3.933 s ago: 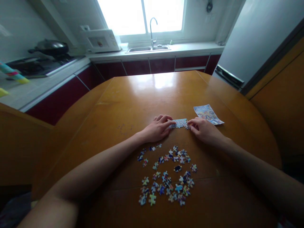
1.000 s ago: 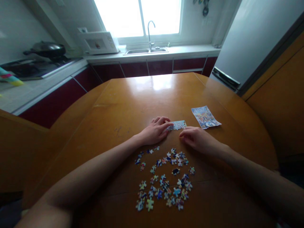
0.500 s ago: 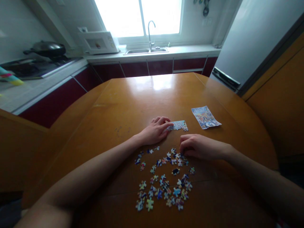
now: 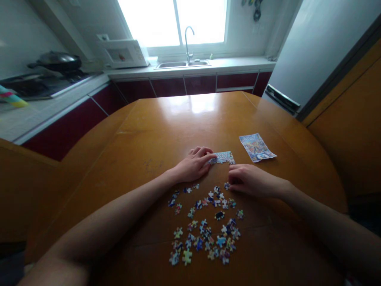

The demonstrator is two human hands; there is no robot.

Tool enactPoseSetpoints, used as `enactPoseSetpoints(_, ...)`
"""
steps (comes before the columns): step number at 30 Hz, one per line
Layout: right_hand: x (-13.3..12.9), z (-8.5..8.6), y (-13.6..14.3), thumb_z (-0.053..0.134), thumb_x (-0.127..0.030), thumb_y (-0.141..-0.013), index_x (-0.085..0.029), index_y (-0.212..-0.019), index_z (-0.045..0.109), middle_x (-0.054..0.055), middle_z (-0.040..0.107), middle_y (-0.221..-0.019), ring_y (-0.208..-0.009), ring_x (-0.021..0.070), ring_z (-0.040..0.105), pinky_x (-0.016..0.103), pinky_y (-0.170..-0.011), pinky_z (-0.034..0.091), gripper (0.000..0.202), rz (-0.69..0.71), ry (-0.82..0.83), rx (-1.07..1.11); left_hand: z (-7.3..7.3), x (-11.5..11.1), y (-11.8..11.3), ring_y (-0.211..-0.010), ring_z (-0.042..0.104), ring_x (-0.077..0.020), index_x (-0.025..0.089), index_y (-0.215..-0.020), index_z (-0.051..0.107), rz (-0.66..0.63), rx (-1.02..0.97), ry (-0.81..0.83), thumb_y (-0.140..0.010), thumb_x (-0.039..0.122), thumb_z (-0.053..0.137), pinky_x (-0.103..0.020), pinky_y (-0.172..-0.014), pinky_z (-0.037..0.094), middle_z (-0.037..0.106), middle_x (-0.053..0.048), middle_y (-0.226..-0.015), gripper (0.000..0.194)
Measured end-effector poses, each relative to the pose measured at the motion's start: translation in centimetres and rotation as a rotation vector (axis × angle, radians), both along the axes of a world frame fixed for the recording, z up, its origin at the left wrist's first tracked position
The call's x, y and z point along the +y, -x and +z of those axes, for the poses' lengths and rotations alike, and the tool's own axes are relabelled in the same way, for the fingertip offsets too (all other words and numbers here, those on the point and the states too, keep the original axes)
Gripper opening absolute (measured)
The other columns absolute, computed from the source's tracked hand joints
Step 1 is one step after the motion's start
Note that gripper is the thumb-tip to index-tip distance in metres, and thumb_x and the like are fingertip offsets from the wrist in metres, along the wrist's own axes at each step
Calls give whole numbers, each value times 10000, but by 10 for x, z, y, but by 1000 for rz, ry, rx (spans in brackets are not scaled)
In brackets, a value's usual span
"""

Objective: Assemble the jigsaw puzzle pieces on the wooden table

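Note:
My left hand (image 4: 195, 163) lies on the table with its fingers extended over the left end of a small joined strip of jigsaw puzzle (image 4: 224, 157). The strip is pale blue, with an uneven lower right edge. My right hand (image 4: 247, 179) is just below and right of that strip, its fingers curled together. At its fingertips shows a small puzzle piece (image 4: 227, 185), partly covered. Loose puzzle pieces (image 4: 205, 234) of mixed colours are scattered on the table between my forearms.
A printed picture sheet (image 4: 257, 147) lies on the wooden table (image 4: 166, 131), right of the strip. Beyond the table are a counter with a sink (image 4: 183, 64), a microwave (image 4: 125, 53) and a stove with a black pan (image 4: 58, 61). A fridge (image 4: 315, 51) stands at the right.
My right hand has moved slightly up and right, away from the loose pieces, and a puzzle piece now shows at its fingertips. My left hand stays on the strip.

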State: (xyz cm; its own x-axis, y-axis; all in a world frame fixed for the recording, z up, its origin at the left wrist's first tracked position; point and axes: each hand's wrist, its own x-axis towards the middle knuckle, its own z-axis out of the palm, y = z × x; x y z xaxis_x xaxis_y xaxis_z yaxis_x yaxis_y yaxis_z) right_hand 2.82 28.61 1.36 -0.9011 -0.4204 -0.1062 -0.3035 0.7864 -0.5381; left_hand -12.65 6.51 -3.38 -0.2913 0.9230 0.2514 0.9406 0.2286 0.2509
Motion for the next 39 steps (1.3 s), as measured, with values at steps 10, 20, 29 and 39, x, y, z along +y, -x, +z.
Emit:
enactPoseSetpoints(10,-3,3,-3,630,-134,-889,-199,-870,670,33,673,-969,-891,170,619,278,-783,453,79,41,4,18,0,0,-1,-1250,456,-266,296,-1364,543,-3,-1,-12,-998,283,493,-476,-1129,364,531,-70,-1333,369)
enactPoseSetpoints(20,11,10,-7,690,-187,-870,-194,-818,660,14,685,-884,-810,153,611,256,-704,434,60,4,-16,-29,2,-1,-1,-1251,453,-264,303,-1364,544,-7,-15,-8,-998,278,493,-484,-1132,359,532,-67,-1332,370)
enactPoseSetpoints(29,12,9,-3,632,-111,-877,-187,-918,710,30,678,-965,-854,151,622,253,-765,470,116,120,101,-96,2,0,-1,-1267,452,-273,279,-1411,495,5,-10,8,-1003,291,476,-489,-1128,365,536,-79,-1349,409)
enactPoseSetpoints(39,10,6,-1,625,-101,-859,-183,-911,716,33,692,-946,-830,149,626,254,-757,473,133,131,93,-91,2,0,-1,-1275,445,-275,264,-1428,469,19,-11,16,-1006,301,465,-478,-1135,362,530,-82,-1360,423)
